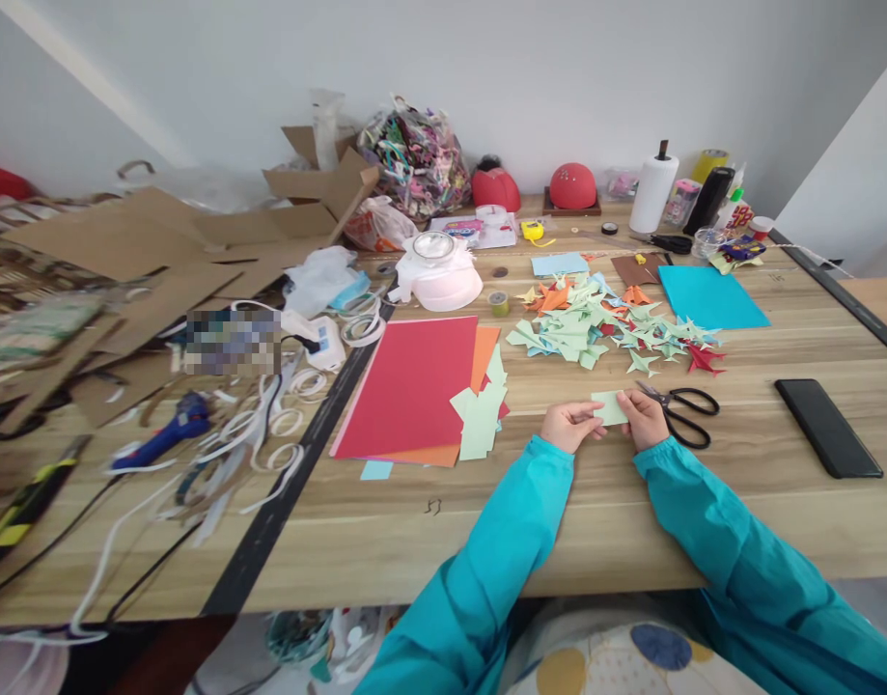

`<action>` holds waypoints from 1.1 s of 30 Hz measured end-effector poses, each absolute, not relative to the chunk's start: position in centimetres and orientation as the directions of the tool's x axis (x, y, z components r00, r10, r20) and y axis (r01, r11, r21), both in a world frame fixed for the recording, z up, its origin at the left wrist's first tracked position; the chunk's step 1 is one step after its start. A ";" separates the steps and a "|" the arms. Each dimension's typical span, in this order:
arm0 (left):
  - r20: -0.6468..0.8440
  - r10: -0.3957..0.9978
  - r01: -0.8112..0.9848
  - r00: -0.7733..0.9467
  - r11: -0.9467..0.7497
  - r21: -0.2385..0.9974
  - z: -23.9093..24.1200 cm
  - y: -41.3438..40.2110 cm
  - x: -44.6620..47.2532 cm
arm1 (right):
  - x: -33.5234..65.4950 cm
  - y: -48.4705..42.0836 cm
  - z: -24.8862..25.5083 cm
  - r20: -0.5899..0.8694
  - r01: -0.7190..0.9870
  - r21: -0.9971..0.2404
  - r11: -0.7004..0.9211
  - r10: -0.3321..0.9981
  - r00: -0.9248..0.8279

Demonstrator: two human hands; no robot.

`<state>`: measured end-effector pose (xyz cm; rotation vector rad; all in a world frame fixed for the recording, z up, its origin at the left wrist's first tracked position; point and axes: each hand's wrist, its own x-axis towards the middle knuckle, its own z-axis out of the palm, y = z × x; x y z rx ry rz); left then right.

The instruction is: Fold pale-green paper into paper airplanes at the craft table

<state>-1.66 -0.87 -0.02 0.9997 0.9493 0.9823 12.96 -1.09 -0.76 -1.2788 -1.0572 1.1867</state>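
Note:
Between my two hands is a small pale green paper piece (607, 408), held just above the wooden table. My left hand (569, 427) pinches its left edge, and my right hand (644, 421) grips its right edge with thumb and fingers. Black-handled scissors (685, 410) lie right beside my right hand. Beyond the hands spreads a heap of folded paper shapes (577, 319), mostly pale green with some orange and red. Loose pale green paper strips (483, 415) rest to the left, partly over a stack of red and orange sheets (421, 386).
A black phone (826, 428) lies at the right, with a bright blue sheet (714, 296) farther back. Leftward are a blue glue gun (172, 431), tangled white strips (284, 425) and cardboard (146, 227). A white roll (654, 196) stands at the back.

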 end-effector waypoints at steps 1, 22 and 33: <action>-0.180 0.947 -0.209 0.268 0.239 0.948 0.1 -0.9 -1.7 | 13.0 -1.1 -0.9 -0.071 -0.050 -0.997 -0.066 0.991 0.117; -0.161 0.940 -0.268 0.299 0.245 0.932 0.1 -0.8 -1.8 | 12.9 -1.2 -0.3 -0.044 -0.046 -0.998 -0.041 0.997 0.069; -0.113 0.965 -0.263 0.237 0.176 0.949 -0.2 -0.8 -1.7 | 12.9 -1.4 -0.2 -0.064 -0.054 -0.997 -0.060 0.996 0.063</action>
